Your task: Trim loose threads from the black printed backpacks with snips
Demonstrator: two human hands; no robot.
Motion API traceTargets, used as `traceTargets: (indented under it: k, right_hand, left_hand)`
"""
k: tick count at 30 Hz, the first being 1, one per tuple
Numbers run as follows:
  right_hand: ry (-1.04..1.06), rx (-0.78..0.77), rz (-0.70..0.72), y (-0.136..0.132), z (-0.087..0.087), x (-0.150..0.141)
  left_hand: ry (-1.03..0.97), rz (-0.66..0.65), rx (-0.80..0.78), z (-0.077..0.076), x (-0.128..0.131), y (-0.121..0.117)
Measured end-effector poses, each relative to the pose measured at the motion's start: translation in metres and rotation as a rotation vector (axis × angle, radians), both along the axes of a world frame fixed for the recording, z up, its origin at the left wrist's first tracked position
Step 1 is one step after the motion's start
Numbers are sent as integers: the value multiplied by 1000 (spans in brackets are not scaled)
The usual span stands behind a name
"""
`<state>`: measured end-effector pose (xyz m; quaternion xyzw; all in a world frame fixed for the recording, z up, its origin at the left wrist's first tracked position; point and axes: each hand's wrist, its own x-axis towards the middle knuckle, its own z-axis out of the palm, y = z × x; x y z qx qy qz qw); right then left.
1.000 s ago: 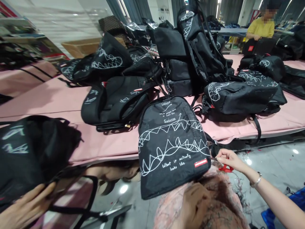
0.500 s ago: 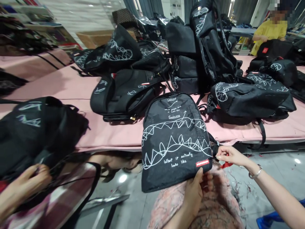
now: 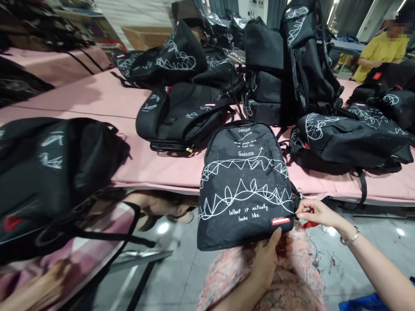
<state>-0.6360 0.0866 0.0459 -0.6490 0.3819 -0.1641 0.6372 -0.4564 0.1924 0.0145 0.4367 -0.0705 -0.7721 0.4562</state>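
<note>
A black backpack [image 3: 246,185] with white zigzag scribbles and the words "What it actually looks like" leans from the pink table's [image 3: 155,166] edge down to my lap. My left hand [image 3: 267,259] grips its bottom edge from below, thumb on the fabric next to a small red label [image 3: 280,221]. My right hand [image 3: 316,212] is pinched shut at the bag's lower right corner, with a small red tool [image 3: 307,224] showing under the fingers. A bracelet circles that wrist.
Several more black backpacks lie on the table [image 3: 188,116] [image 3: 350,138], and some stand upright [image 3: 304,65]. A big black bag [image 3: 55,172] fills the left, with another person's blurred hand [image 3: 35,289] below it. A person in yellow [image 3: 382,49] sits far right. Grey floor [image 3: 181,268] below.
My left hand has come up from under the backpack and taken its bottom edge. My right hand stays pinched at the corner. The black bag on the left has shifted.
</note>
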Motion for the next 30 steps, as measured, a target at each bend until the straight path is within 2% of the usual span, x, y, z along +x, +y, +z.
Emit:
traceTargets:
  k: [12,18,23,30]
  right_hand:
    - [99,-11,-7,-1,5,-13]
    - [109,-15,31,-3,5,-2]
    - [107,63,71,-2,8,10]
    - [197,-52,106,-1,14,20]
  left_hand:
    - [14,16,-28,-2,2,1]
    - [32,16,-25,-2,2,1]
    - [35,22,-20,-4,1,1]
    - [27,35,0,-4,0,1]
